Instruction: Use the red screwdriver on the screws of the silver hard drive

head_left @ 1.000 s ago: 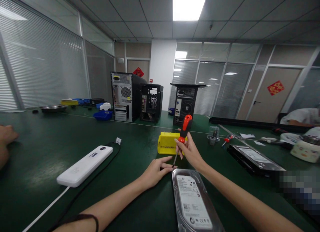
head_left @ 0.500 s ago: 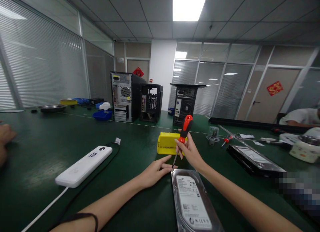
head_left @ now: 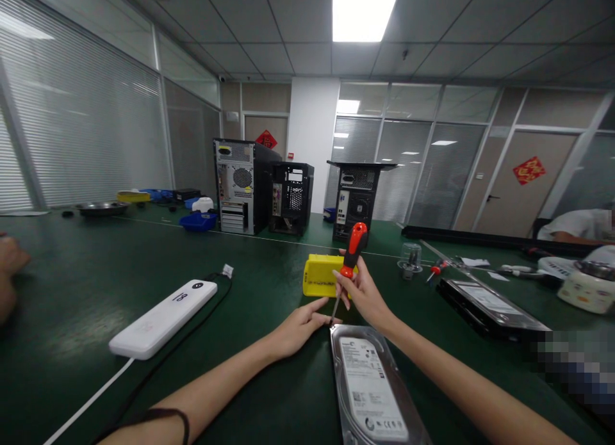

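Head view. Green worktop (head_left: 259, 278). My right hand (head_left: 362, 291) pinches a red-and-black screwdriver (head_left: 356, 246) between thumb and fingers, handle up and leaning slightly to the right, shaft slanting down. Its tip is at or very near the far left corner of a hard drive (head_left: 372, 384); contact is too small to tell.

My left hand (head_left: 293, 333) is open, palm down and low over the worktop, fingers loosely spread and reaching toward that same corner, close by the screwdriver tip. Whether the fingertips touch anything there, I cannot tell.

The hard drive lies flat, label up, in front of me, between my forearms. Just beyond my hands: a yellow bin (head_left: 314, 266), small dark bits inside, partly hidden by my right hand.

Left side: a white power bar (head_left: 163, 320) marked 18, with a white cable and a black cord beside it. Another person's hand (head_left: 13, 258) at the far left edge.

Right side: a second drive (head_left: 490, 301) on a black piece, a clear container (head_left: 410, 254), a lidded jar (head_left: 587, 290).

Farther back: three computer cases (head_left: 237, 189) standing upright, and a blue tray (head_left: 198, 223) left of them.
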`<state>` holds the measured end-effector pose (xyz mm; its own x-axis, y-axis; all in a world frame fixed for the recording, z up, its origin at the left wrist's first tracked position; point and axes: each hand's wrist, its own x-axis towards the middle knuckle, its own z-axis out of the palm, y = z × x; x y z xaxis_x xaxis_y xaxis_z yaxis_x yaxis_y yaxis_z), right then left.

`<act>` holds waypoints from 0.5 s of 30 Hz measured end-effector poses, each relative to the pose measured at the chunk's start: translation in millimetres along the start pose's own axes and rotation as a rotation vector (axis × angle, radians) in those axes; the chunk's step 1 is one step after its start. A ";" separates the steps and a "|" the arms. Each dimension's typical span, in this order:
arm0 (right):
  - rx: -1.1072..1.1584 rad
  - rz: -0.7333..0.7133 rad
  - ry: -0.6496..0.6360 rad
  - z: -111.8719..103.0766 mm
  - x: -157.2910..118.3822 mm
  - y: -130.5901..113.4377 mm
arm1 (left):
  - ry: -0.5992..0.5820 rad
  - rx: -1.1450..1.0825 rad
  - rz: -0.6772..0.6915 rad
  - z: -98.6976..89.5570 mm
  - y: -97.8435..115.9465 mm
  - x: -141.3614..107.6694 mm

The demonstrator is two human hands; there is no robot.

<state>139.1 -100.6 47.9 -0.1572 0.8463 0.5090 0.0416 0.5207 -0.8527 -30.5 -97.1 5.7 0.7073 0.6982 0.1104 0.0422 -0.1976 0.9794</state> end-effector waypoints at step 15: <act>-0.036 0.000 0.011 -2.4 -0.4 -0.4 | 0.026 0.076 0.026 -0.9 -2.8 0.9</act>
<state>141.5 -100.9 48.4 -0.1462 0.8475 0.5103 0.0771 0.5240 -0.8482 -30.6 -95.4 3.3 0.6905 0.7095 0.1411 0.0781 -0.2670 0.9605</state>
